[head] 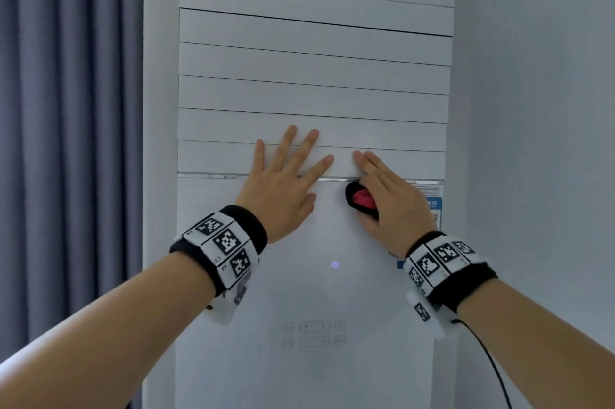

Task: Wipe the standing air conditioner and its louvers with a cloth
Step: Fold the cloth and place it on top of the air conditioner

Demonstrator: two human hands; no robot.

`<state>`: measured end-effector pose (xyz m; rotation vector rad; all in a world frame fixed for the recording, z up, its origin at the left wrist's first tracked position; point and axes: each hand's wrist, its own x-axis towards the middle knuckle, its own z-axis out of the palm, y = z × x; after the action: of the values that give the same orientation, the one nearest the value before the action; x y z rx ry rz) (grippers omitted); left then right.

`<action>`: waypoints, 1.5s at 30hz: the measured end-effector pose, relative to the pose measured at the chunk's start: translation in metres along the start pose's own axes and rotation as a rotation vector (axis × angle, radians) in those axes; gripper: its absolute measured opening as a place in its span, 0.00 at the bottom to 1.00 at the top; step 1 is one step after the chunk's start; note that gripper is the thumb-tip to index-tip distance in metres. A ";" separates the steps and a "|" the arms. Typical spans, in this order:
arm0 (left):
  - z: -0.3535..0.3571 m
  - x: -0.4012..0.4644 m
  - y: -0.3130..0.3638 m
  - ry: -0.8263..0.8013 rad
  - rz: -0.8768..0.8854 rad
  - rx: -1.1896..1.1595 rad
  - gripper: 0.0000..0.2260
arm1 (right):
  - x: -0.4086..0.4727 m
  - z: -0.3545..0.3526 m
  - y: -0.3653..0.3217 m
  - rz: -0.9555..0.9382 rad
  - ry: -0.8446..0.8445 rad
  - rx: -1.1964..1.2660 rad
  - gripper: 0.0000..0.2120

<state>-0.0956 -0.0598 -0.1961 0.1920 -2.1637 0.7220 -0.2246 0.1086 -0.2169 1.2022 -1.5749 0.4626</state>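
A tall white standing air conditioner [309, 275] fills the middle of the view. Its horizontal louvers [312, 89] are shut flat across the upper half. My left hand [283, 185] lies flat with spread fingers over the lowest louver and the chrome strip below it. My right hand [386, 195] presses a bunched black and pink cloth [361, 200] against the panel just under that strip, its fingers straight and reaching onto the lowest louver. Most of the cloth is hidden under the palm.
Grey curtains [66, 142] hang at the left of the unit. A pale wall [539, 109] stands at the right. A lit power light [335, 264] and a faint button panel [314, 333] sit lower on the front. A blue label [434, 208] is by my right hand.
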 end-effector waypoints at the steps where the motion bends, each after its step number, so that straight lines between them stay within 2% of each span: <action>1: -0.004 0.000 0.000 -0.003 0.002 -0.053 0.27 | 0.000 -0.003 -0.002 0.048 0.007 0.053 0.23; 3: -0.015 -0.002 0.000 0.004 -0.023 -0.293 0.25 | 0.003 -0.010 -0.010 0.162 0.025 0.212 0.21; 5: -0.028 -0.003 0.003 -0.007 -0.093 -0.675 0.23 | 0.008 -0.018 -0.020 0.219 0.021 0.363 0.10; 6: -0.036 -0.004 0.005 -0.031 -0.120 -0.873 0.22 | 0.010 -0.022 -0.025 0.244 -0.009 0.447 0.09; 8: -0.047 -0.005 0.009 -0.098 -0.136 -1.196 0.19 | 0.013 -0.030 -0.034 0.322 -0.122 0.682 0.13; 10: -0.052 -0.006 0.011 -0.128 -0.138 -1.355 0.11 | 0.012 -0.035 -0.045 0.364 -0.198 0.861 0.17; 14: -0.050 -0.011 0.009 -0.079 -0.146 -1.331 0.04 | 0.011 -0.037 -0.056 0.407 -0.226 1.015 0.19; 19: -0.043 -0.019 -0.004 -0.044 -0.212 -1.383 0.04 | 0.014 -0.042 -0.055 0.438 -0.094 1.122 0.09; 21: -0.046 -0.020 -0.012 -0.097 -0.219 -1.395 0.05 | 0.016 -0.044 -0.056 0.451 -0.071 1.176 0.07; 25: -0.054 -0.022 -0.029 -0.291 -0.172 -1.285 0.07 | 0.022 -0.046 -0.062 0.447 -0.077 1.099 0.09; 27: -0.058 -0.021 -0.035 -0.238 -0.235 -1.314 0.06 | 0.024 -0.047 -0.062 0.470 -0.151 1.097 0.09; 31: -0.063 -0.018 -0.050 -0.009 -0.305 -1.265 0.03 | 0.026 -0.053 -0.054 0.526 -0.461 1.257 0.08; 33: -0.060 -0.020 -0.060 0.036 -0.384 -1.275 0.02 | 0.028 -0.057 -0.050 0.548 -0.514 1.368 0.10; 34: -0.057 -0.022 -0.062 0.009 -0.411 -1.276 0.02 | 0.031 -0.058 -0.050 0.549 -0.499 1.423 0.08; 37: -0.047 -0.030 -0.059 -0.200 -0.480 -1.257 0.09 | 0.041 -0.057 -0.056 0.581 -0.364 1.562 0.06; 41: -0.052 -0.036 -0.053 -0.183 -0.480 -1.182 0.16 | 0.054 -0.052 -0.065 0.623 -0.315 1.672 0.07; 45: -0.071 -0.046 -0.052 -0.513 -0.434 -1.185 0.37 | 0.056 -0.052 -0.068 0.515 -0.373 1.733 0.13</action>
<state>0.0013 -0.0683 -0.1735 0.2040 -2.5178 -0.9680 -0.1371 0.0952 -0.1666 2.1171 -1.6357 2.3502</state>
